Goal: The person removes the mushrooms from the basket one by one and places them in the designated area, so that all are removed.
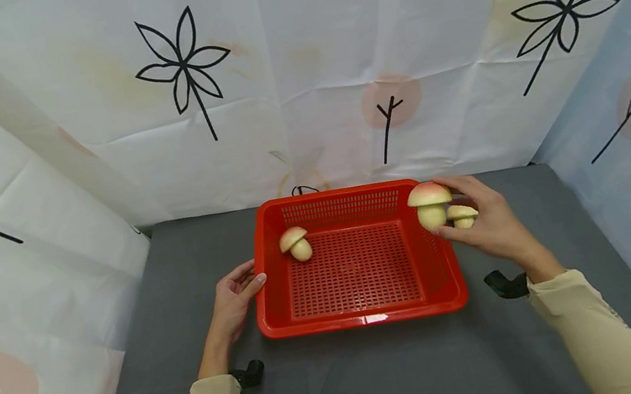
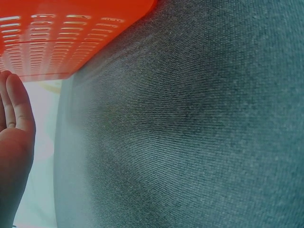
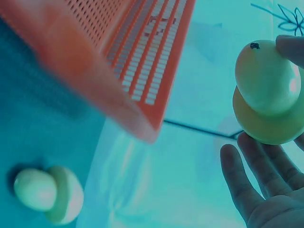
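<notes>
My right hand [image 1: 494,222] holds a toy mushroom [image 1: 430,205] with a pinkish cap and pale stem, over the basket's right rim. In the right wrist view, that mushroom's stem faces the camera, with thumb above and fingers below. A second mushroom [image 3: 47,194] lies on the table outside the basket, partly hidden behind the right hand in the head view. Inside the red plastic basket [image 1: 365,320], another mushroom [image 1: 296,244] lies at the back left. My left hand [image 1: 235,303] touches the basket's left side, thumb at the rim, fingers straight along the outer wall [image 2: 57,38].
Dark grey cloth [image 1: 361,386] covers the table under the basket. White fabric [image 1: 318,69] with leaf drawings hangs behind the table and along both sides. A dark strap [image 1: 505,285] sits at the right wrist, another strap [image 1: 249,374] at the left.
</notes>
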Motion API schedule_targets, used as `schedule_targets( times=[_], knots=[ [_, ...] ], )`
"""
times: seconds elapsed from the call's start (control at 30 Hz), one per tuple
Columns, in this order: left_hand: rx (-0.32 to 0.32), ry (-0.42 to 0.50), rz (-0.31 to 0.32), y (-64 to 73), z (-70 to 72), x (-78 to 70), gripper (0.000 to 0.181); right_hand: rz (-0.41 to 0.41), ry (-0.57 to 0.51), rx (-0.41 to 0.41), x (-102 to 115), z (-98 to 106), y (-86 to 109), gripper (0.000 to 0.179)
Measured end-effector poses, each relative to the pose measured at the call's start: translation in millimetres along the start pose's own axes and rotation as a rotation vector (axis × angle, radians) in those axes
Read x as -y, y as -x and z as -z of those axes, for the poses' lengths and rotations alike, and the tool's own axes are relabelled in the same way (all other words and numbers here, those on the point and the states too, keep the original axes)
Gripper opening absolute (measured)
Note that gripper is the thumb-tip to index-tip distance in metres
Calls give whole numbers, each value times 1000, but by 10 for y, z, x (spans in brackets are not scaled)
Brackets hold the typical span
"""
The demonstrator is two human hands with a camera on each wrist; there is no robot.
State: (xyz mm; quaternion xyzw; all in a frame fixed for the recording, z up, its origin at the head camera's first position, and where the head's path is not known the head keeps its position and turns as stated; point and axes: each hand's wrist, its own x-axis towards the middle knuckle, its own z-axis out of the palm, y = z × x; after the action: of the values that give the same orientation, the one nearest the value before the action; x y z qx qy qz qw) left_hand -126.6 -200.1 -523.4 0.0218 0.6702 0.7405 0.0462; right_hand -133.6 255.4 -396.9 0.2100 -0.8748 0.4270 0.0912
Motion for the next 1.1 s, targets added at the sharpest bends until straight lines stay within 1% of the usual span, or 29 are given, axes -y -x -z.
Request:
schedule_targets(
  times=[0.27,0.53,0.8,1.1],
  knots=[
    [1,-1,21,9,-3,-25,48,-6,36,-49,-152,199,157,82],
    [-4,0,26,10,-4,-29,48,-72,93,-68,-327,360,307,81],
    [-5,2,22,7,1,-14,47,-165,144,-75,-550,485,417,79],
    [-1,8,17,4,1,-7,46,-287,209,-21,-849,586,518,79]
  ],
)
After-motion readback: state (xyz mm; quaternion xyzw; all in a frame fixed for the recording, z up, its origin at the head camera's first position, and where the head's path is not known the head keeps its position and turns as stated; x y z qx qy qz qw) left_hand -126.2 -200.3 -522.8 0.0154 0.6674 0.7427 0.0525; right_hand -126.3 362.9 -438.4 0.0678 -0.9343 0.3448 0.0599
